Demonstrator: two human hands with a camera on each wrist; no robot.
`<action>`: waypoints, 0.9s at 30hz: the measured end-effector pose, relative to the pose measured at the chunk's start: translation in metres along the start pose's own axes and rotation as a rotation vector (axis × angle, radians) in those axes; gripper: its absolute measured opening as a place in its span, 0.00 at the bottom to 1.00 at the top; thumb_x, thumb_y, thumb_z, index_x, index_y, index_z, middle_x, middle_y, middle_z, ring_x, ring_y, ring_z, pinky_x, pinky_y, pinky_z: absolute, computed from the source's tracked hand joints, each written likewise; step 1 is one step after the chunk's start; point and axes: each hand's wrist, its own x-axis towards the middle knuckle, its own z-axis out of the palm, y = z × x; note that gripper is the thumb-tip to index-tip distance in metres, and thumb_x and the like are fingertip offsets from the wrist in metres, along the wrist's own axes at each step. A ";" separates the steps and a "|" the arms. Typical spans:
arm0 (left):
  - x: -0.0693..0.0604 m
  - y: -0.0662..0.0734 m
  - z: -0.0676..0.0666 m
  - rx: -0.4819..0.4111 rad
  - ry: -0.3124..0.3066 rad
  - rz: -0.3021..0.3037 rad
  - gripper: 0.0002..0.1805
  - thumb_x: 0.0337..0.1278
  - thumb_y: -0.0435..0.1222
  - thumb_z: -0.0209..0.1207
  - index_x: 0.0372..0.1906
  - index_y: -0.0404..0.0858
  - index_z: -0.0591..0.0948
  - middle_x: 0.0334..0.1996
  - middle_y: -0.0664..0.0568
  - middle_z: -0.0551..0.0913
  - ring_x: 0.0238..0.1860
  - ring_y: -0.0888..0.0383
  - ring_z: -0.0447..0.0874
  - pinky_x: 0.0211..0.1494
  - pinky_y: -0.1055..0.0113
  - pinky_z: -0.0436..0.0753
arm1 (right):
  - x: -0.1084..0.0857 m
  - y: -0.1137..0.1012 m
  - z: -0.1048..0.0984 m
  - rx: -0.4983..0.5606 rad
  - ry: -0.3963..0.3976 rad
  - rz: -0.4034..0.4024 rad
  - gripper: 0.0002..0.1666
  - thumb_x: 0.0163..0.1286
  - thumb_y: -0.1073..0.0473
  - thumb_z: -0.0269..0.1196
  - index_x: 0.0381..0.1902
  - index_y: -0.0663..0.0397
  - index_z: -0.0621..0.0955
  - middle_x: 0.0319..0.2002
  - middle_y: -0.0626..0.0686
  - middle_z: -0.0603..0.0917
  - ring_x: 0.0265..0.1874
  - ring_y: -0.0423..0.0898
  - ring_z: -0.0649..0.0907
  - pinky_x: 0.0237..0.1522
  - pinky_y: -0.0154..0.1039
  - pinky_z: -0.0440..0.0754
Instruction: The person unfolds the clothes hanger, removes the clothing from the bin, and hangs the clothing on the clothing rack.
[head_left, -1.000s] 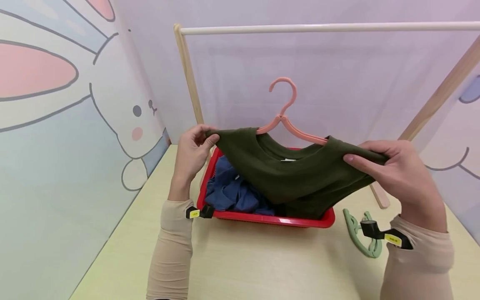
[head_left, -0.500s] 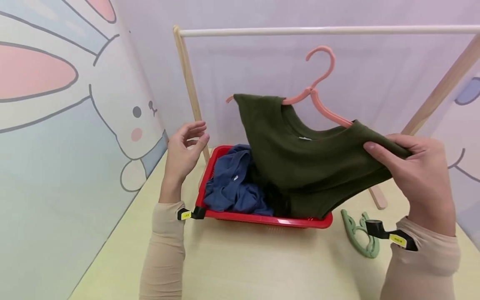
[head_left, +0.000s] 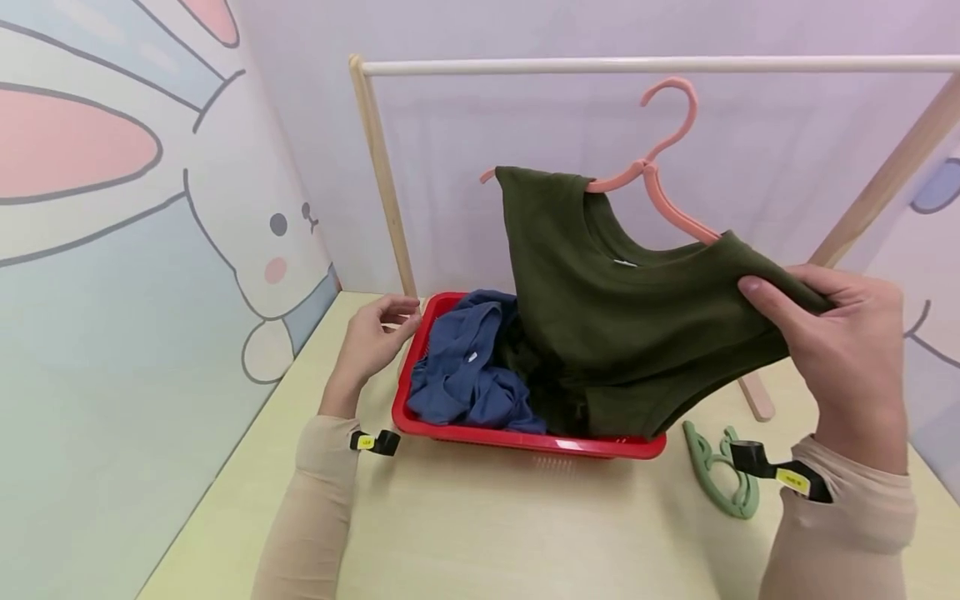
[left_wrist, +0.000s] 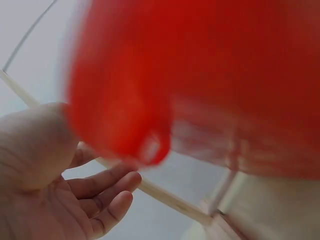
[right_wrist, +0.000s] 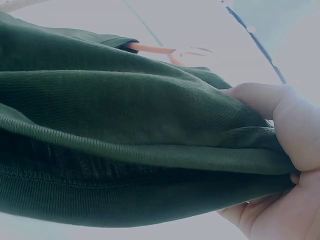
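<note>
My right hand (head_left: 847,333) pinches the shoulder of a dark green sleeveless top (head_left: 645,308), thumb in front. Inside the top sits a pink hanger (head_left: 671,208), its hook upright just below the rod and its left tip poking out of the far armhole. In the right wrist view the ribbed armhole of the green top (right_wrist: 125,115) runs into the grip. My left hand (head_left: 375,337) holds nothing, its fingers loosely bent beside the left rim of the red basket (head_left: 480,433). Blurred red basket wall (left_wrist: 225,75) fills much of the left wrist view, above the fingers.
Blue clothing (head_left: 472,367) and dark fabric lie in the basket below the green top. A green folding hanger (head_left: 723,475) lies on the table to the right. Behind stands a rack with a white rod (head_left: 525,65) and wooden legs (head_left: 382,175).
My left hand let go of the top's left shoulder, then dropped to the basket's left side. My right hand lifted the top and hanger up and rightward, now tilted.
</note>
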 end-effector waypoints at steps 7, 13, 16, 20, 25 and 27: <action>0.003 -0.015 0.017 -0.017 -0.029 -0.028 0.23 0.74 0.45 0.72 0.66 0.40 0.87 0.57 0.41 0.90 0.55 0.44 0.89 0.54 0.56 0.91 | -0.002 0.000 -0.005 -0.047 0.006 0.004 0.11 0.69 0.66 0.80 0.38 0.74 0.92 0.20 0.48 0.88 0.16 0.39 0.84 0.26 0.28 0.81; 0.007 -0.027 0.031 -0.118 0.025 -0.043 0.21 0.73 0.46 0.74 0.63 0.43 0.87 0.54 0.43 0.89 0.52 0.46 0.87 0.51 0.67 0.87 | -0.003 -0.001 -0.007 -0.007 0.027 0.016 0.12 0.68 0.67 0.80 0.38 0.75 0.91 0.20 0.50 0.89 0.15 0.40 0.84 0.25 0.28 0.81; 0.008 -0.032 0.035 -0.160 0.033 -0.064 0.21 0.73 0.46 0.73 0.63 0.44 0.86 0.54 0.42 0.88 0.53 0.46 0.87 0.53 0.67 0.87 | -0.004 -0.003 -0.006 0.002 0.028 0.016 0.12 0.67 0.67 0.80 0.38 0.76 0.91 0.20 0.51 0.89 0.15 0.40 0.84 0.25 0.28 0.81; 0.010 -0.034 0.038 -0.173 0.032 -0.070 0.21 0.74 0.46 0.73 0.64 0.44 0.85 0.54 0.41 0.88 0.54 0.45 0.87 0.53 0.67 0.87 | -0.002 -0.005 -0.009 -0.038 0.048 0.023 0.11 0.67 0.67 0.80 0.38 0.73 0.92 0.20 0.48 0.88 0.16 0.39 0.84 0.26 0.28 0.81; 0.010 -0.035 0.043 -0.176 0.013 -0.092 0.22 0.74 0.47 0.72 0.65 0.44 0.85 0.53 0.41 0.88 0.53 0.45 0.87 0.52 0.69 0.87 | -0.007 -0.009 -0.015 -0.112 0.124 0.060 0.10 0.66 0.65 0.82 0.39 0.69 0.94 0.22 0.42 0.89 0.18 0.36 0.83 0.29 0.25 0.80; 0.008 -0.036 0.046 -0.181 -0.003 -0.101 0.22 0.74 0.48 0.72 0.65 0.44 0.84 0.53 0.40 0.88 0.52 0.45 0.87 0.52 0.70 0.87 | -0.010 -0.012 -0.020 -0.136 0.161 0.076 0.11 0.66 0.64 0.82 0.39 0.68 0.94 0.22 0.40 0.88 0.18 0.35 0.83 0.29 0.25 0.79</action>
